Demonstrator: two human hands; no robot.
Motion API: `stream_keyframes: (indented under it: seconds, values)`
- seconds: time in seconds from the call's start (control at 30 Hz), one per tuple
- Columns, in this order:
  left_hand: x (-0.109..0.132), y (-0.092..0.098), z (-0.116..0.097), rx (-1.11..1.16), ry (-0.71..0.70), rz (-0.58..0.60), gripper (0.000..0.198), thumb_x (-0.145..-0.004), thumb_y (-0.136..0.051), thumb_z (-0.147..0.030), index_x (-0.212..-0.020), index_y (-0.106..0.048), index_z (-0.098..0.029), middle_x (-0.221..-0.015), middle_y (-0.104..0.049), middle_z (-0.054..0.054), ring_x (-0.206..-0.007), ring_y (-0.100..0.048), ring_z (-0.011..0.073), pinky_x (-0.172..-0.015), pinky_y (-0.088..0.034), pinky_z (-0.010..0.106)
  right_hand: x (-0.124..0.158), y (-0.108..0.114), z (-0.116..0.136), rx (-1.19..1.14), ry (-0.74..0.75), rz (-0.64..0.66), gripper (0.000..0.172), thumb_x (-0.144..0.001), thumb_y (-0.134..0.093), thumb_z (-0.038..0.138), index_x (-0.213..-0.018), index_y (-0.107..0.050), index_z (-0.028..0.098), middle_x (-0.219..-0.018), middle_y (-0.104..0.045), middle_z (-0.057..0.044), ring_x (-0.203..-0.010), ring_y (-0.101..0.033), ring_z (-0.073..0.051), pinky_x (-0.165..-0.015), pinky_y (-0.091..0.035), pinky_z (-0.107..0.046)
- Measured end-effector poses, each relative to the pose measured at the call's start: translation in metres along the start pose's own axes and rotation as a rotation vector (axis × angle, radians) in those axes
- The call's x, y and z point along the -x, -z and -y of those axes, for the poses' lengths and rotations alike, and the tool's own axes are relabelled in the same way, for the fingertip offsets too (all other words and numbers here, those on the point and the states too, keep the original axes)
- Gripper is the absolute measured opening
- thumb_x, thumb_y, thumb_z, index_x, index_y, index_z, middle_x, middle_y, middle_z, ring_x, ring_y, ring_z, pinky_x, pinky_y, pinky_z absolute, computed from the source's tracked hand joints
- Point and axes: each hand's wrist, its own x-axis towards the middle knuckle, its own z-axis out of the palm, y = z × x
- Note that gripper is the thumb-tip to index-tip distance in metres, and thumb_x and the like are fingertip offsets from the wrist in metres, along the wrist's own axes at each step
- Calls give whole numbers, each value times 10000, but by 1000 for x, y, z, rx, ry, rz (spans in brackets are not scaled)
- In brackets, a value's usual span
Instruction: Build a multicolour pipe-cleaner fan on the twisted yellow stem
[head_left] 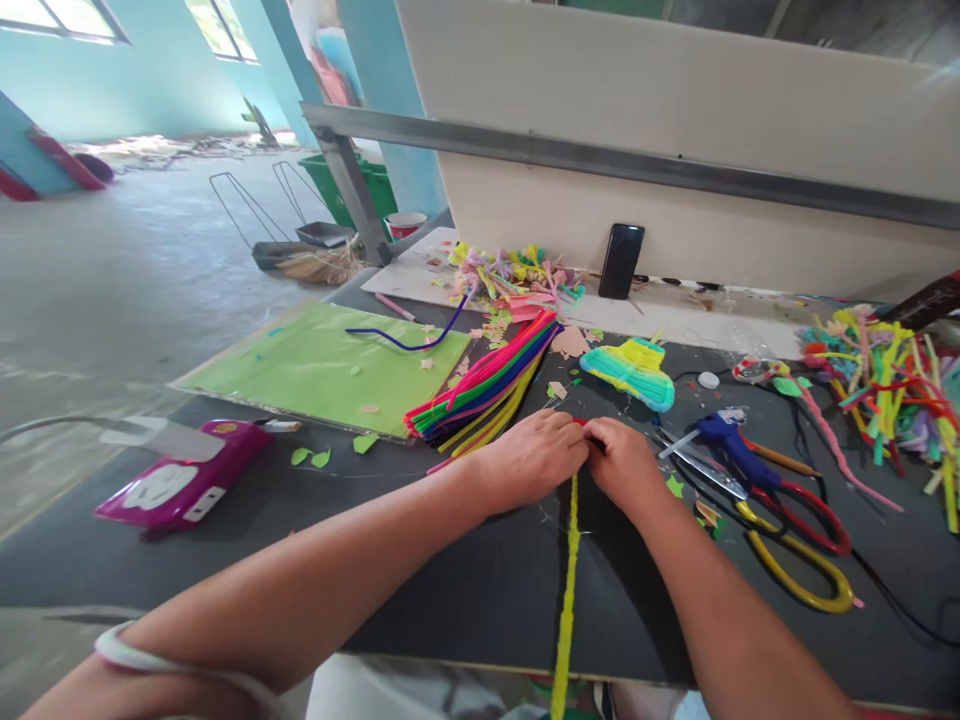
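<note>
Over the dark table, my left hand (538, 455) and my right hand (619, 460) meet with fingers closed. Between their fingertips shows a small bit of red stem (580, 422). A yellow twisted strip (570, 590) hangs from below the hands toward me and past the table's front edge. Just beyond my left hand lies a bundle of pink, green, blue and yellow pipe cleaners (487, 380). A yellow and turquoise piece (634, 372) made of stems rests behind my right hand.
Scissors with yellow handles (799, 570), red-handled scissors (810, 515) and a blue glue gun (739, 450) lie right. A purple power box (184, 475) and green sheet (322, 365) are left. A phone (622, 262) leans at the back between piles of scraps.
</note>
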Motion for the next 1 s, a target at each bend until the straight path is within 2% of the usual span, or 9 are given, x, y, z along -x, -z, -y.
stream_keyframes:
  seconds: [0.13,0.27,0.33,0.43,0.53,0.63,0.7,0.8,1.0]
  values:
    - [-1,-6,13,262,72,-70,222,-893,-440,-265,-977,-613,-155,-960,-613,92,-925,-542,188,-863,-406,334,-3,2,-7,-83,-75,-46,96,-753,-547,180,-809,-620,209,-779,-651,-19,-742,-589,-169,-671,-412,-275]
    - [1,1,31,539,88,-105,250,-891,-460,-271,-1065,-614,-177,-959,-639,69,-926,-570,154,-867,-422,281,1,15,-10,-94,-191,-121,113,-755,-598,314,-808,-597,213,-694,-620,5,-634,-569,-160,-594,-402,-272]
    - [0,1,37,571,159,-168,276,-914,-392,-224,-1046,-629,-172,-952,-639,72,-933,-568,145,-866,-425,269,5,21,-7,-77,-153,-151,96,-775,-587,308,-783,-600,213,-693,-614,0,-631,-563,-157,-596,-404,-272]
    - [-3,-8,39,529,199,-212,303,-911,-375,-200,-1069,-632,-171,-972,-625,84,-963,-550,156,-882,-423,285,9,24,0,-78,55,-134,77,-812,-548,223,-817,-624,214,-782,-623,-25,-740,-578,-165,-675,-421,-277]
    - [-10,-20,35,508,185,-192,293,-887,-407,-188,-1054,-646,-162,-967,-611,93,-952,-538,164,-883,-422,295,12,21,6,-14,217,-14,135,-818,-552,166,-867,-658,235,-876,-623,-31,-856,-573,-171,-760,-395,-294]
    - [-16,-26,34,524,162,-133,236,-834,-456,-132,-897,-683,-149,-911,-591,85,-899,-533,155,-853,-421,278,12,18,10,137,233,66,184,-794,-600,164,-914,-682,276,-878,-613,-24,-879,-557,-180,-771,-342,-321]
    - [-18,-25,36,565,119,-91,206,-800,-478,-96,-816,-679,-141,-877,-583,76,-880,-530,148,-845,-415,266,13,16,12,211,228,72,177,-786,-621,180,-913,-687,284,-851,-603,-22,-875,-545,-185,-767,-309,-334]
    - [-18,-20,40,651,73,-43,185,-769,-503,-80,-831,-665,-141,-883,-592,67,-893,-532,150,-852,-410,271,13,16,15,245,236,69,111,-801,-618,210,-865,-688,268,-838,-598,-20,-880,-532,-180,-766,-279,-338]
    - [-17,-22,44,742,85,-2,178,-710,-527,-62,-800,-658,-142,-845,-595,43,-848,-538,147,-819,-416,278,15,16,22,260,237,66,107,-833,-580,211,-826,-677,256,-857,-623,-18,-887,-527,-171,-782,-257,-341]
